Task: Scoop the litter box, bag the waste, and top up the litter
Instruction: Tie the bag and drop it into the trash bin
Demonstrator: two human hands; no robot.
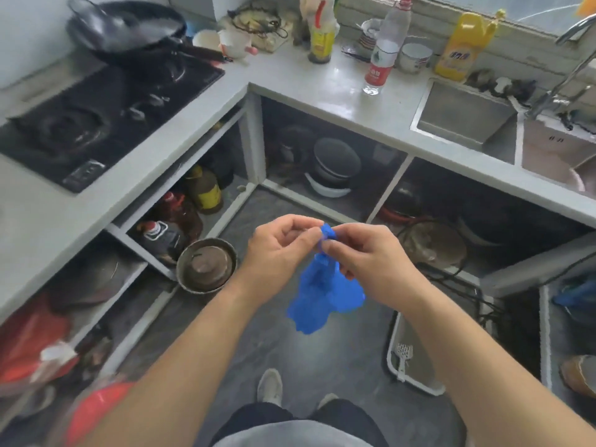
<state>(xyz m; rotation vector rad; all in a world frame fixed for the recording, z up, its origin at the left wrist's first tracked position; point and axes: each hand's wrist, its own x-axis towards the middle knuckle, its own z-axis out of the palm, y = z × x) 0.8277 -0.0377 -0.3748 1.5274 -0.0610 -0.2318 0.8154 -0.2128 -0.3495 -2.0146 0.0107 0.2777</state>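
while we stand in the corner of a kitchen, we hold a small blue plastic bag (325, 295) in front of us at the middle of the view. our left hand (280, 253) pinches the bag's top between thumb and curled fingers, and our right hand (364, 256) pinches the same bunched top from the other side, its fingers curled round the blue film. the two hands nearly touch at the knot of plastic, and the rest of the bag hangs loose below them, crumpled, over the dark floor.

at about four o'clock from the bag, on the floor, lies a white litter box (416, 387), partly hidden by our right forearm. a white slotted scoop (403, 359) lies inside it near its left wall, handle toward us. we cannot tell how much litter the box holds.

at ten o'clock a black gas hob (96, 124) sits in the grey counter (290, 75), with a dark wok (129, 30) beyond it. at one o'clock stand a clear water bottle (383, 56) and a yellow detergent bottle (461, 46), beside a steel sink (467, 117). at nine o'clock from the bag, a round metal pot (206, 266) sits on the floor by the open shelves. at six o'clock we see our two shoes (271, 385).
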